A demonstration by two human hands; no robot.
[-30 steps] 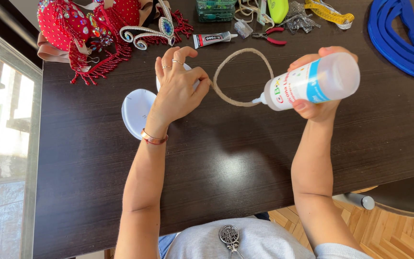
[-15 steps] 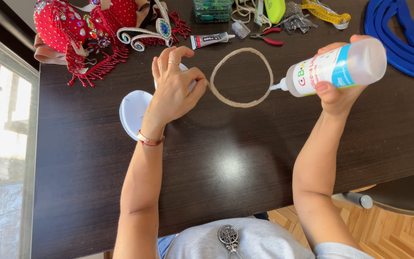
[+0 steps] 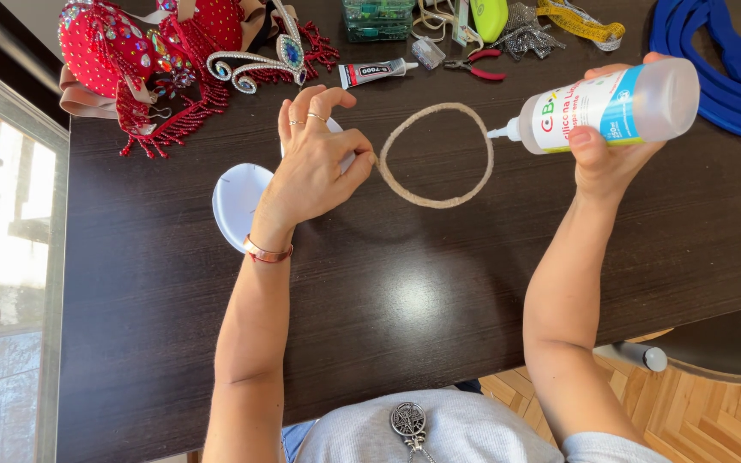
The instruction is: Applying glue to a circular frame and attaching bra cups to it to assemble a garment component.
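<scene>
A: Pinching the beige cord ring (image 3: pixel 436 154) at its near-left edge, left hand (image 3: pixel 315 167) pins it flat on the dark table (image 3: pixel 388 283), so it can't slide.
B: Right hand (image 3: pixel 606 150)?
A: Wrapped around the glue bottle (image 3: pixel 606 107), tipped sideways, nozzle just beside the ring's right edge, aimed at the cord.
B: Nearby?
A: White disc (image 3: pixel 237 201) under the left wrist; small glue tube (image 3: pixel 375 73) beyond the fingers.

beige cord ring (image 3: pixel 436 155) flat on table; clear glue bottle (image 3: pixel 608 105) tilted sideways, nozzle at ring's rt edge.
</scene>
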